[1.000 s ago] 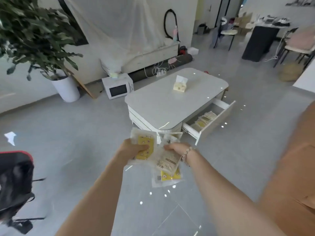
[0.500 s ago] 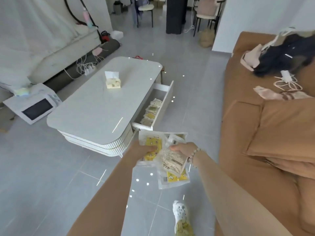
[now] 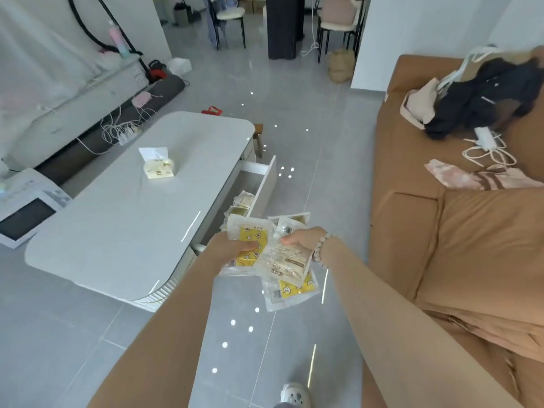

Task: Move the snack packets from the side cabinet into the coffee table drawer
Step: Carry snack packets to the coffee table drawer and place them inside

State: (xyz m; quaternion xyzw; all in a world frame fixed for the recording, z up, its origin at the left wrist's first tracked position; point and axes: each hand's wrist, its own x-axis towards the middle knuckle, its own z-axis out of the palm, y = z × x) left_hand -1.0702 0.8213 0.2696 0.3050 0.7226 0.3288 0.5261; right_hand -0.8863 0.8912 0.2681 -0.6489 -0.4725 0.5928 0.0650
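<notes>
- The snack packets (image 3: 273,254) are a fanned bundle of clear pouches held above the floor, in the near middle of the scene. One has a yellow star print on the left, a pale one lies across the front, and another yellow one hangs lowest.
- The left hand (image 3: 232,248) grips the yellow-print packet, with its thumb across the face.
- The right hand (image 3: 303,241), which wears a bead bracelet (image 3: 323,245), pinches the pale packet and those behind it. The two hands are close together, and the packets overlap between them.
- The grip and the fan of packets look the same as a second ago. What has changed is the approach: the open drawer (image 3: 266,187), which was well beyond the hands, now lies just past the bundle's far edge.
- Other packets (image 3: 243,201) already lie inside that drawer.
- The carry looks almost finished. What probably remains is to reach forward and lower the bundle into the drawer.
- The coffee table (image 3: 132,219) fills the left, with a tissue pack (image 3: 157,167) on its top.
- A brown sofa (image 3: 412,216) runs along the right.
</notes>
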